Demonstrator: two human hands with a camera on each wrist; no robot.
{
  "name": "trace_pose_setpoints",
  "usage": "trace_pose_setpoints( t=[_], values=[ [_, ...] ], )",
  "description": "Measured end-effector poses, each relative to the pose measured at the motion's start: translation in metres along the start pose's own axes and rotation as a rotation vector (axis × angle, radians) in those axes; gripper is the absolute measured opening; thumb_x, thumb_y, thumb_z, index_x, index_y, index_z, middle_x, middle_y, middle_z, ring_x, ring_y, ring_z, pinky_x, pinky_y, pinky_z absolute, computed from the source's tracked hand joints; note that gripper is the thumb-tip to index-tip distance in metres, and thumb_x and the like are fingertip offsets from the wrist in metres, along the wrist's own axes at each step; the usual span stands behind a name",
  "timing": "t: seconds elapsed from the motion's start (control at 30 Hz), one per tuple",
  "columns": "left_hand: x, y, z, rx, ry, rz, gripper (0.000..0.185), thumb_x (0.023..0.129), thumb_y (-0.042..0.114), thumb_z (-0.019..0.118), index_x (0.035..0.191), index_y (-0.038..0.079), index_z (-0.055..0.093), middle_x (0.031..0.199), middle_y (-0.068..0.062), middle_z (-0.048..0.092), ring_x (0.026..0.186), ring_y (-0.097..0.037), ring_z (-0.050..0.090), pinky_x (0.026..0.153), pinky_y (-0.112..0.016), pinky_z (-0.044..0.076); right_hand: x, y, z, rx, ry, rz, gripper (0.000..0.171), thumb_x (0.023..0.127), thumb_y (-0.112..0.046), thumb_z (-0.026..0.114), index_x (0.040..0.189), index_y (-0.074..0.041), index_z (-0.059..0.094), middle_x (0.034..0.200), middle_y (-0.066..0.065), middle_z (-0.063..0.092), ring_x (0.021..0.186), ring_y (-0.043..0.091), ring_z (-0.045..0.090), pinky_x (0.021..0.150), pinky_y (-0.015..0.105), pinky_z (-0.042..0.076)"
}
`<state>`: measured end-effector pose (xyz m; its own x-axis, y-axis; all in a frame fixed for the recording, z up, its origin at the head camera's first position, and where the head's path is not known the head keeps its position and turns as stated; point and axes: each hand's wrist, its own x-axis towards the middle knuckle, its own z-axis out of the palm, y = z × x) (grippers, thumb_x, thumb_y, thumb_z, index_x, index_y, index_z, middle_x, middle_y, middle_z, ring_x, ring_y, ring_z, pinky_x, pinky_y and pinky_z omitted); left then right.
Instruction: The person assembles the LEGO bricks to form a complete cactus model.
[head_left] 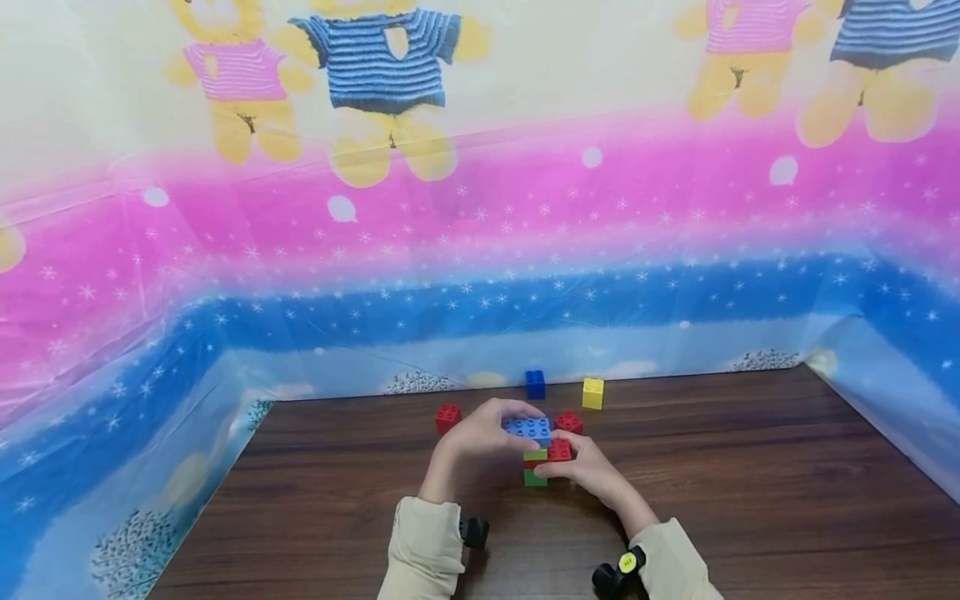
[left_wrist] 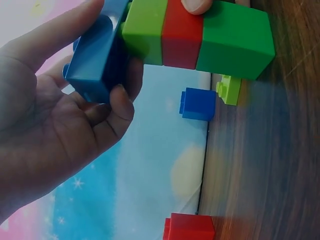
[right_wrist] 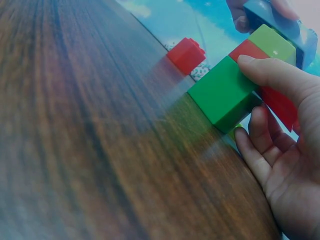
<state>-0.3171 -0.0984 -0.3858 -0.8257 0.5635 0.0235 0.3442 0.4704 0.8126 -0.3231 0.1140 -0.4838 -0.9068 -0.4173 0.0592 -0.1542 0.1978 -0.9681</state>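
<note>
Head view: grips a light-blue brick (head_left: 531, 431) in the left hand (head_left: 480, 433), with the thumb along the near side and the fingers round the far side. Pinches the upright stack just below in the right hand (head_left: 592, 471), with the thumb on the near face of the red brick (head_left: 559, 451) and the fingers behind. Counts three in the stack: a green brick (head_left: 536, 478) at the bottom, the red brick in the middle, reaching out rightward past its neighbours, and a lime brick (head_left: 536, 455) on top. Holds the light-blue brick over the lime brick, overhanging toward the left hand.

Left wrist view: shows lime studs in a narrow gap beside the light-blue brick; cannot tell whether fully seated.

Right wrist view: shows the green brick low over the table (head_left: 750, 508); cannot tell whether touching.

Has four loose blocks farther back: a red block (head_left: 448, 418) beyond the left hand, a second red block (head_left: 568, 422) just behind the stack, a dark-blue block (head_left: 535, 384) and a yellow block (head_left: 592, 393) near the far edge. Wears pale sleeves (head_left: 427, 542). Includes, behind the table, a cloth (head_left: 480, 200) printed with bears, pink and blue bands and snowflakes.
</note>
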Motion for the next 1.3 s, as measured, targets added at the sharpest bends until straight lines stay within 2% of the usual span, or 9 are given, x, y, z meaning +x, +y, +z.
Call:
trace_pose_setpoints(
  t=[0.27, 0.47, 0.77, 0.97, 1.3],
  values=[
    [-0.0026, 0.003, 0.0, 0.003, 0.023, -0.001, 0.032, 0.088, 0.016, 0.071, 0.119, 0.012, 0.067, 0.123, -0.008, 0.065, 0.104, -0.018, 0.059, 0.087, -0.033, 0.053, -0.0001, 0.0008, 0.0002, -0.013, 0.001, 0.0, 0.053, 0.085, -0.029, 0.074, 0.128, -0.005, 0.056, 0.103, 0.005, 0.072, 0.085, 0.011, 0.061, 0.073, 0.028, 0.05],
    [-0.0053, 0.0031, -0.0028, 0.011, 0.042, -0.015, 0.032, 0.086, 0.016, 0.072, 0.117, 0.011, 0.068, 0.118, -0.008, 0.066, 0.1, -0.018, 0.06, 0.085, -0.034, 0.054, 0.0005, 0.0007, 0.0018, -0.013, 0.005, 0.008, 0.052, 0.084, -0.028, 0.075, 0.128, -0.006, 0.057, 0.108, 0.008, 0.071, 0.089, 0.014, 0.061, 0.075, 0.029, 0.05],
    [-0.0031, 0.0015, -0.0036, 0.029, 0.059, -0.061, 0.034, 0.084, 0.017, 0.074, 0.118, 0.013, 0.07, 0.118, -0.009, 0.067, 0.098, -0.017, 0.062, 0.084, -0.031, 0.054, -0.0004, -0.0006, 0.0006, -0.008, -0.001, 0.007, 0.051, 0.085, -0.027, 0.074, 0.128, -0.006, 0.056, 0.1, 0.001, 0.071, 0.077, 0.012, 0.057, 0.061, 0.025, 0.047],
    [-0.0008, 0.0006, -0.0029, 0.014, 0.052, -0.077, 0.035, 0.084, 0.015, 0.075, 0.118, 0.013, 0.071, 0.118, -0.01, 0.069, 0.094, -0.015, 0.063, 0.079, -0.027, 0.054, -0.0006, -0.0006, -0.0004, 0.001, -0.003, 0.017, 0.051, 0.085, -0.027, 0.074, 0.128, -0.006, 0.056, 0.097, -0.003, 0.072, 0.075, 0.011, 0.057, 0.06, 0.025, 0.046],
    [-0.0016, 0.0017, -0.001, 0.007, 0.064, -0.098, 0.034, 0.084, 0.013, 0.074, 0.119, 0.014, 0.071, 0.119, -0.011, 0.069, 0.095, -0.015, 0.065, 0.082, -0.03, 0.056, 0.0004, 0.0, 0.001, -0.005, 0.001, 0.022, 0.05, 0.084, -0.028, 0.074, 0.127, -0.008, 0.057, 0.1, 0.001, 0.072, 0.078, 0.012, 0.058, 0.061, 0.025, 0.045]
  ],
)
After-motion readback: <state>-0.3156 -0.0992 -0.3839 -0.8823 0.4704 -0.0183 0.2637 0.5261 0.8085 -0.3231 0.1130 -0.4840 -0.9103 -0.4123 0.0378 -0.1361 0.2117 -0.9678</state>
